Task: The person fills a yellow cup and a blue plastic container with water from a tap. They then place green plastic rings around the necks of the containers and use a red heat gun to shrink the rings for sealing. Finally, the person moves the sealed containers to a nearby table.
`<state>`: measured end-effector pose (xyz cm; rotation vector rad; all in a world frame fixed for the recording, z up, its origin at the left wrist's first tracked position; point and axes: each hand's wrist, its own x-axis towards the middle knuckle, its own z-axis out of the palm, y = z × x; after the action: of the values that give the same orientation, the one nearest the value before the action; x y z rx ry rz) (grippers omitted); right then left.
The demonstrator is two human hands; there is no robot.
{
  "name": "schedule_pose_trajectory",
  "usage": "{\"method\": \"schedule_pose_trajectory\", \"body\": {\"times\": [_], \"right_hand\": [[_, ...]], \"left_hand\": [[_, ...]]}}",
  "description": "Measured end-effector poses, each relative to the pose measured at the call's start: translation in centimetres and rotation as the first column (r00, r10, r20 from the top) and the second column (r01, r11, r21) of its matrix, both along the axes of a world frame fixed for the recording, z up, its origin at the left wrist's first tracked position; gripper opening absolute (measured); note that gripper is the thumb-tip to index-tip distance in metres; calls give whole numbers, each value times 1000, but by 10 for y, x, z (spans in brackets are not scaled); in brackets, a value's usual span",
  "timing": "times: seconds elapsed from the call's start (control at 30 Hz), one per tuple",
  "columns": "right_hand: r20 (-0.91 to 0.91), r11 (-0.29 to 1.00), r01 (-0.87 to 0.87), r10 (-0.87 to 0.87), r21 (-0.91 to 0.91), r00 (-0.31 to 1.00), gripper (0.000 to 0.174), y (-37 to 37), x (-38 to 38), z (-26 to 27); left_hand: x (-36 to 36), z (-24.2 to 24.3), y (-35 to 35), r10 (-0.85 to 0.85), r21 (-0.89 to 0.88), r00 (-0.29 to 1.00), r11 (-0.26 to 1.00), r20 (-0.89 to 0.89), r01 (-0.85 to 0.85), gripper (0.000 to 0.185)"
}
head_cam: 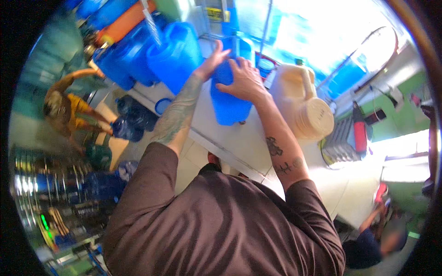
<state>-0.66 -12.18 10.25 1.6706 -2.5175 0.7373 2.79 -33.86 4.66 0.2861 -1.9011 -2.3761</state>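
A blue plastic container [231, 105] stands on a white tiled ledge in front of me. My right hand [243, 79] lies over its upper part, fingers spread; whether it presses on the surface is hard to tell. At the container's left upper edge is my left hand [214, 60], thumb and fingers apart, its fingertips blurred. To the right, close to my right forearm, rests a cream plastic jug [293, 86] with a handle and a wide ribbed lid [320, 117]. An open-topped blue container [176, 58] stands to the left. A blue ring [163, 106] lies beside my left forearm.
Large blue water bottles [136, 112] stand on the floor at left, near a person in yellow shorts [77, 108]. Another person [366, 246] is at lower right. More blue containers [121, 58] line the upper left. A stack of grey items [340, 138] stands right of the jug.
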Motion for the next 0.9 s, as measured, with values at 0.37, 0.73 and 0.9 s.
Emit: {"method": "schedule_pose_trajectory", "body": {"times": [0.37,0.73,0.9], "right_hand": [[-41,1000,-21,21,14,999,101,31,43,4],[-14,972,44,-41,229,999,108,20,47,24],[18,958,57,-64,282,998,111,17,47,22]], "left_hand": [[57,0,30,34,-113,999,993,-13,-35,91],[-40,-304,-134,533,-777,835,466,-135,-424,59],[-126,-320,-159,524,-918,850,309,-53,-248,68]]}}
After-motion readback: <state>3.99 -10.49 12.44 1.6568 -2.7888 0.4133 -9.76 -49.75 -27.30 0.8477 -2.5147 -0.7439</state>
